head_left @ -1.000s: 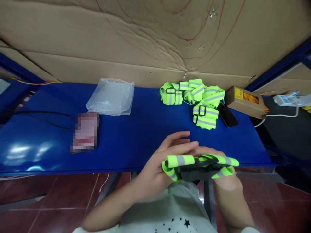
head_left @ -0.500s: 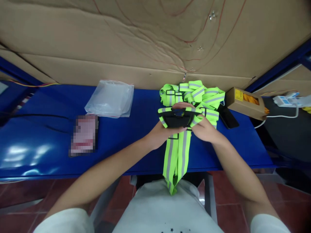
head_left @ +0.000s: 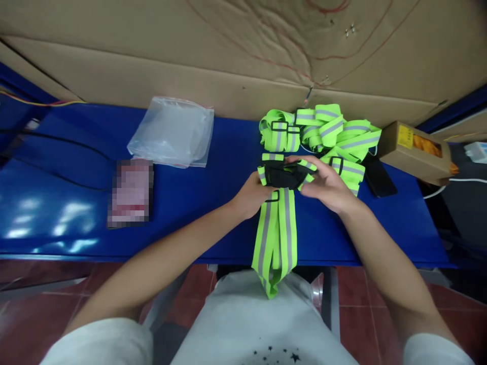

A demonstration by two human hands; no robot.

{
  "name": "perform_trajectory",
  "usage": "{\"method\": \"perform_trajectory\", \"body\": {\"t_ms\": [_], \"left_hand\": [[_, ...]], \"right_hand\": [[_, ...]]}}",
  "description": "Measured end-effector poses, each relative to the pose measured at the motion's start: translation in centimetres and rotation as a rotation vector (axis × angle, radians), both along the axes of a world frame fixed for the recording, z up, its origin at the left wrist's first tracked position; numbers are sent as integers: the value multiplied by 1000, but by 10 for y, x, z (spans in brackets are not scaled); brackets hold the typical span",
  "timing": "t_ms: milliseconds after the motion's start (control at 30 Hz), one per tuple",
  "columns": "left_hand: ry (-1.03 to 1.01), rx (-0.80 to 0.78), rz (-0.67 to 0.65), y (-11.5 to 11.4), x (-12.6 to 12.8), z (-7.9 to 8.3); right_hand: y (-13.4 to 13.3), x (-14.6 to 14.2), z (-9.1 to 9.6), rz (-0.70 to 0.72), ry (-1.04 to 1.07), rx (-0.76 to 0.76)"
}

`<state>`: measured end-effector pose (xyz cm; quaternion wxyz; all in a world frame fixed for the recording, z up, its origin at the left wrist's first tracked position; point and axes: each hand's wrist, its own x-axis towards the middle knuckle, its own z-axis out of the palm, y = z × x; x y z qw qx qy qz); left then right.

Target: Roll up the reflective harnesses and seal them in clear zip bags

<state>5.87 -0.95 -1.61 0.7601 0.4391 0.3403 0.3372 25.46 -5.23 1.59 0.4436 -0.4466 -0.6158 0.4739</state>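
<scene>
Between my two hands is a neon-yellow reflective strap harness [head_left: 287, 223] with a grey stripe and a black middle piece. My left hand [head_left: 252, 195] is closed around its left side, fingers partly hidden beneath it. At the right edge, my right hand [head_left: 326, 186] pinches the harness between thumb and fingers. Its long straps hang over the table's front edge towards my lap, with a black slide buckle showing near the top. Just behind my hands lie a rolled reflective strap bundle [head_left: 279, 133] and a looser pile of the same straps [head_left: 329, 129].
A stack of clear plastic bags [head_left: 173, 133] lies at the back left of the blue table [head_left: 224, 243]. In front of it is a blurred-out flat object [head_left: 131, 192]. To the right are a black phone [head_left: 380, 177] and a cardboard box [head_left: 414, 152]. Cardboard walls the back.
The view has shifted slightly. My right hand has loosened and its fingers have moved along the harness's right edge. The black middle piece now looks more bunched together.
</scene>
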Motion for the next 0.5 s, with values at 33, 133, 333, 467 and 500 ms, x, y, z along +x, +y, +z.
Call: {"method": "perform_trajectory", "body": {"t_ms": [33, 133, 333, 467, 500], "left_hand": [[-1, -16, -17, 0, -1, 3], [-22, -42, -85, 0, -4, 11], [-221, -282, -317, -2, -6, 18], [-371, -399, -516, -5, -7, 16], [-394, -391, -521, -6, -8, 17]], "right_hand": [[-2, -2, 0, -30, -94, 76], [-9, -9, 3, -178, -305, 280], [-14, -5, 3, -272, -322, 357], [-11, 6, -3, -286, -467, 567], [-11, 7, -3, -295, -477, 596]]}}
